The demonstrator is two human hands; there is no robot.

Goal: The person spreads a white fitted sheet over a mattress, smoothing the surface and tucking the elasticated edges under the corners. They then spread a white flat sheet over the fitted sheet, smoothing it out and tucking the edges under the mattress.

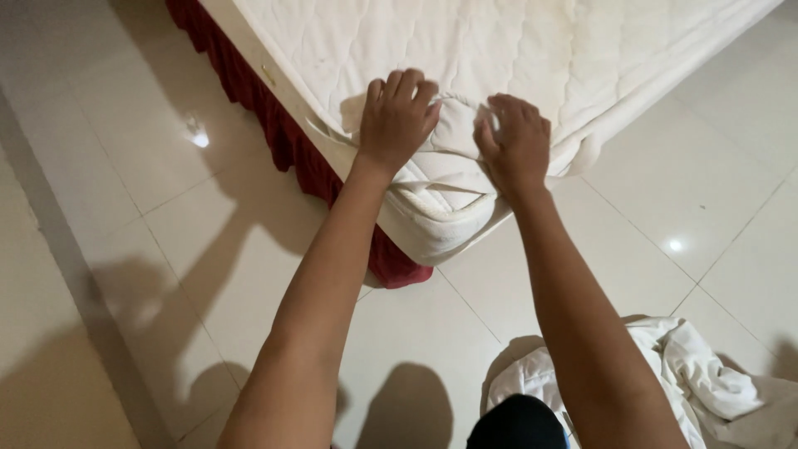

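floor (125,249): pale glossy tiles, arm shadows and two light glints on them.
skirt (283,133): dark red, hangs below the mattress along its left side; its lower end shows under the corner.
mattress (499,50): white, quilted; one corner points toward the camera, top edge cut off by the frame.
pad (453,137): white quilted cover layer on the mattress corner, bunched and creased between the two hands.
left hand (397,116): palm down on the corner, fingers curled, clenched on a fold of the pad.
right hand (515,143): just beside the left, fingers curled into the pad's edge, gripping it.
hidden: fingertips of both hands are tucked into cloth; how far the pad wraps under the corner cannot be told.
cloth (706,374): white crumpled heap on the floor at lower right, partly behind the right forearm, cut off by the frame.
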